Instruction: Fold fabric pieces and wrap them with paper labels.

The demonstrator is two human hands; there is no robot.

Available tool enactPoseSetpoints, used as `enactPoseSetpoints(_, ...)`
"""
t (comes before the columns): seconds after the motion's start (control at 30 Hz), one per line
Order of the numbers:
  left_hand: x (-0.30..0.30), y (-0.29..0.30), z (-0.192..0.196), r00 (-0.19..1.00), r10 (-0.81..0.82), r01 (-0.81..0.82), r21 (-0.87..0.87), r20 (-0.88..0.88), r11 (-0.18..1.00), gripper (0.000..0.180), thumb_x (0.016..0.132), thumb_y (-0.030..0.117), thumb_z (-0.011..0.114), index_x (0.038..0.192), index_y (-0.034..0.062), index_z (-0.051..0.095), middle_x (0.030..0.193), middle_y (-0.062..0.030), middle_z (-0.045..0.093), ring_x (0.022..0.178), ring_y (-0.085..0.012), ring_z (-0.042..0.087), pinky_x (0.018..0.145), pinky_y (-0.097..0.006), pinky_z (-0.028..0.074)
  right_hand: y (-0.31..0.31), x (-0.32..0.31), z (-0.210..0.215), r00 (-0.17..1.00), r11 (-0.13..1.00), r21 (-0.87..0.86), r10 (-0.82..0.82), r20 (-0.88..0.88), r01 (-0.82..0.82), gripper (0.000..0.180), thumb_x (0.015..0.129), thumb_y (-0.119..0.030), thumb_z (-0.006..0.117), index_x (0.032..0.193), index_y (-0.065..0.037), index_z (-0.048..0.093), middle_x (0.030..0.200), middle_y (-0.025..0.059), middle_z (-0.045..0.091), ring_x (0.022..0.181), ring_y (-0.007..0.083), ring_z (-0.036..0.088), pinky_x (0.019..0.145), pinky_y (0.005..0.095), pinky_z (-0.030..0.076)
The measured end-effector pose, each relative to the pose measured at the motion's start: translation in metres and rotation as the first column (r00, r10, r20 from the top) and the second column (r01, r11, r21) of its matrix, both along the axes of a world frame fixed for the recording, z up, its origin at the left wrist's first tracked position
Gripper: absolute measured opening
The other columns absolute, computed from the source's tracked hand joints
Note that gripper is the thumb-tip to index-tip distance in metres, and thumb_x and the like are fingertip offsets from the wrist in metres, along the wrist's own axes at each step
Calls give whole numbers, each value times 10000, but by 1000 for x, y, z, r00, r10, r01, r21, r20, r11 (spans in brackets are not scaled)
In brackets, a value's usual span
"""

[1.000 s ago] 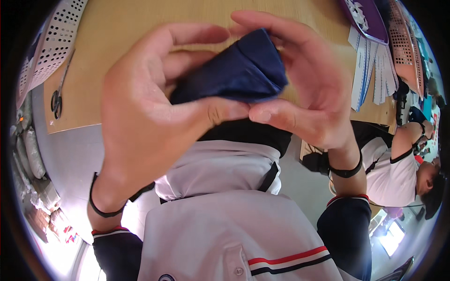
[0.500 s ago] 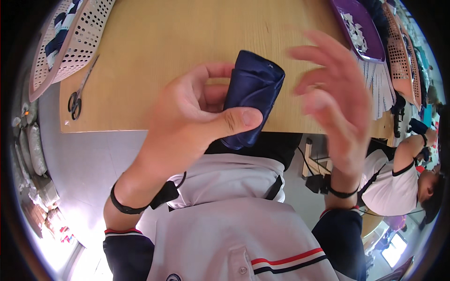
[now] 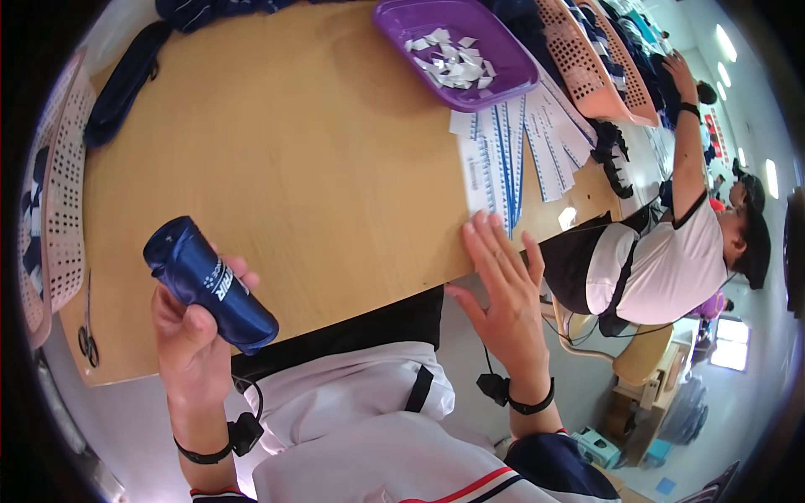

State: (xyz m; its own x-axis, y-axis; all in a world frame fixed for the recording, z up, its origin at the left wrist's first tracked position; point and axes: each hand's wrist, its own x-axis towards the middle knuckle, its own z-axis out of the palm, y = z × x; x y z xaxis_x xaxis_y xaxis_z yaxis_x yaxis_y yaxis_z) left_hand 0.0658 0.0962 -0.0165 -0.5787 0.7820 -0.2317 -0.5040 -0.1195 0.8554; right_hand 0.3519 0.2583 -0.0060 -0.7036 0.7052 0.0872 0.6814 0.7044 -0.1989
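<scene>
My left hand (image 3: 189,339) grips a tight roll of shiny navy cloth (image 3: 205,281) with pale lettering on its side. Thumb and fingers wrap its lower part, and the roll tilts above the table's front left edge. Further right, my right hand (image 3: 507,289) is open, fingers stretched out over the near end of a fan of white label strips (image 3: 482,168) with blue edge marks. The fingertips reach the strips; whether they press on them I cannot tell. Nothing shows in that hand.
Behind the strips stands a purple tray (image 3: 381,25) of small white pieces. Pink perforated baskets stand left (image 3: 63,201) and far right (image 3: 587,80). Black scissors (image 3: 88,339) lie near the left edge, a dark blue pouch (image 3: 126,84) behind. A co-worker (image 3: 654,268) reaches forward on the right.
The view has swung to the right. My right hand has moved from beside the roll to the label strips. My left hand still holds the roll, now with its lettering showing.
</scene>
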Motion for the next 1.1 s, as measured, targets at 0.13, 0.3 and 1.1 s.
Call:
enactPoseSetpoints(0.13,5,8,8,999,-49,50,-38,8,998,812,709,396,943,1296,-16,564,1115,-152,716,1018,-268,722,943,-392,578,8,24,-18,931,981,128,181,-317,-147,409,836,-54,770,1235,-35,686,1157,110,751,1213,254,659,1069,433,447)
enactPoseSetpoints(0.3,24,12,8,945,-313,311,39,90,950,742,751,330,921,1309,0,559,1080,-149,716,1003,-288,727,1041,-467,512,-6,15,5,846,969,224,208,-490,-108,275,832,-13,784,1090,-89,726,1031,40,784,1044,184,707,917,343,501)
enactPoseSetpoints(1.1,39,5,37,812,-520,551,50,-266,833,427,765,64,905,1043,-51,602,1019,-246,747,976,-291,748,977,-395,557,-5,-103,20,798,-16,-864,-394,-457,-503,244,985,-40,641,1209,59,635,1084,89,726,950,85,653,827,267,527)
